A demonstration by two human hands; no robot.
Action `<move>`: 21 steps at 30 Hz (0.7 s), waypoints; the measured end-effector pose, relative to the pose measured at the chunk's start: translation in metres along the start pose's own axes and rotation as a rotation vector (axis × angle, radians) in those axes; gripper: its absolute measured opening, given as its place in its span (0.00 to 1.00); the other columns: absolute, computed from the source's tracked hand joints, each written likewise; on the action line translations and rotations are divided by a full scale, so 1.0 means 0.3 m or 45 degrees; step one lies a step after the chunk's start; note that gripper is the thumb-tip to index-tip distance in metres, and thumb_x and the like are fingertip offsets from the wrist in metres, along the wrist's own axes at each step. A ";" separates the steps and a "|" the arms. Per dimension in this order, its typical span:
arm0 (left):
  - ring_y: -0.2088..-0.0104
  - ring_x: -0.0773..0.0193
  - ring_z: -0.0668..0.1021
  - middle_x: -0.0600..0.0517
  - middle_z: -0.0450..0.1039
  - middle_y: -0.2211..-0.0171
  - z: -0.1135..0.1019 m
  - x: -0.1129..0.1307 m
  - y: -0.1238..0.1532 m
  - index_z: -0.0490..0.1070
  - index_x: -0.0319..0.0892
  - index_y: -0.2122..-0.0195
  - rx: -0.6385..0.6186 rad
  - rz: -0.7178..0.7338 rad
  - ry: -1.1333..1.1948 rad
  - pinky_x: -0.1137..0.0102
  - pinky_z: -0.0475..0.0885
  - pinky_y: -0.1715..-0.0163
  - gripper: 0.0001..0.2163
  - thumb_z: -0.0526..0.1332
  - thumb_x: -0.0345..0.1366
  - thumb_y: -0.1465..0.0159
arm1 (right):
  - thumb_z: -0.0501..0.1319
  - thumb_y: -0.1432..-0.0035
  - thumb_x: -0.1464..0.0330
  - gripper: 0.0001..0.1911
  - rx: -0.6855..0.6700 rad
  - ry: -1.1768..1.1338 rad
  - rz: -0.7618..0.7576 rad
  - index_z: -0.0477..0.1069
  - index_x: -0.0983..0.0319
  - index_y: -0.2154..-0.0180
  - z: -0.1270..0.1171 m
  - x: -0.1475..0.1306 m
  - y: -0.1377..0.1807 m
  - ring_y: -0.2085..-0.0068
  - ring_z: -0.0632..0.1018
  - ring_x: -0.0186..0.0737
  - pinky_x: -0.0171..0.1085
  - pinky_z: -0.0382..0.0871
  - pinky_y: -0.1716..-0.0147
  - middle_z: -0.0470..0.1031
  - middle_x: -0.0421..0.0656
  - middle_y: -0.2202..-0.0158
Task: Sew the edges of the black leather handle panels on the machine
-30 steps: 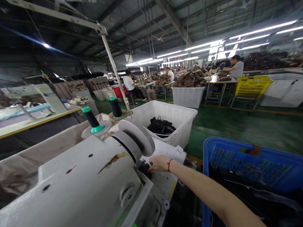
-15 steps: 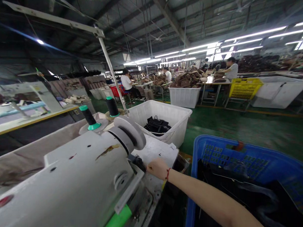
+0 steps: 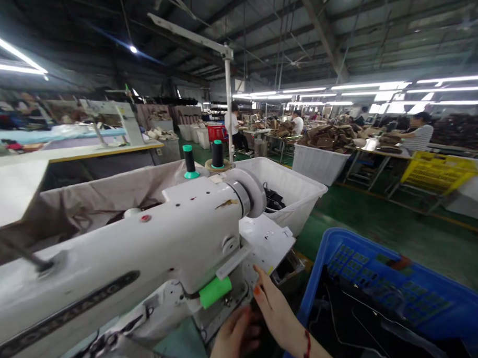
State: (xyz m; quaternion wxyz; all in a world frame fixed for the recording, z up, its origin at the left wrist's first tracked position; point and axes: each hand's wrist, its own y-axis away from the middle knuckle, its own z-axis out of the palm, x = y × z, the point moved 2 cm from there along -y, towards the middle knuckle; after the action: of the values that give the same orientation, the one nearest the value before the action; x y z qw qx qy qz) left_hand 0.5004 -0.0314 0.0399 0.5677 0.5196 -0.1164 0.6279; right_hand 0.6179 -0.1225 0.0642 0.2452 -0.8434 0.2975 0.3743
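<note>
A white industrial sewing machine [image 3: 178, 233] fills the left and middle, its handwheel [image 3: 251, 191] facing right and a green lever [image 3: 214, 292] under its arm. My right hand [image 3: 277, 313], a red string on the wrist, is low by the machine's right end with fingers stretched upward. My left hand [image 3: 232, 338] sits beside it at the bottom edge, fingers curled against a dark thing between the two hands that I cannot make out.
Two dark thread spools [image 3: 218, 154] stand behind the machine by a thread stand pole [image 3: 228, 106]. A white bin [image 3: 298, 195] holds dark pieces. A blue crate [image 3: 367, 258] of dark material is at the right. Other people work at far tables near a yellow crate [image 3: 438, 172].
My right hand has drawn back from beside the handwheel to below the machine's end. My left hand has come into view next to it. The view has swung left and down.
</note>
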 end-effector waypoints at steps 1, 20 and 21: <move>0.62 0.57 0.81 0.43 0.79 0.59 0.036 0.011 -0.024 0.75 0.40 0.56 -0.093 -0.063 0.166 0.64 0.75 0.61 0.19 0.67 0.49 0.41 | 0.44 0.29 0.56 0.29 -0.006 0.009 -0.053 0.57 0.66 0.36 0.022 -0.013 0.008 0.37 0.67 0.45 0.44 0.62 0.39 0.64 0.56 0.38; 0.79 0.70 0.76 0.48 0.76 0.73 0.128 0.190 -0.016 0.71 0.34 0.68 -0.007 -0.005 0.676 0.77 0.73 0.77 0.11 0.71 0.33 0.44 | 0.54 0.30 0.63 0.14 -0.470 0.523 -0.730 0.74 0.62 0.53 0.160 -0.060 0.124 0.53 0.78 0.44 0.43 0.75 0.54 0.76 0.50 0.52; 0.79 0.70 0.76 0.48 0.76 0.73 0.134 0.201 -0.011 0.70 0.34 0.67 -0.005 -0.005 0.677 0.77 0.74 0.77 0.10 0.70 0.32 0.43 | 0.56 0.31 0.63 0.13 -0.586 0.541 -0.801 0.72 0.62 0.51 0.232 -0.116 0.137 0.52 0.77 0.43 0.44 0.74 0.53 0.74 0.49 0.50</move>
State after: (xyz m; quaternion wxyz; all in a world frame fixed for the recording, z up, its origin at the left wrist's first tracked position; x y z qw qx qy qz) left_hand 0.5354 -0.0241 0.1032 0.5803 0.3355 0.0367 0.7411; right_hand 0.5371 -0.0959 0.0415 0.0866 -0.9837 -0.0210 0.1561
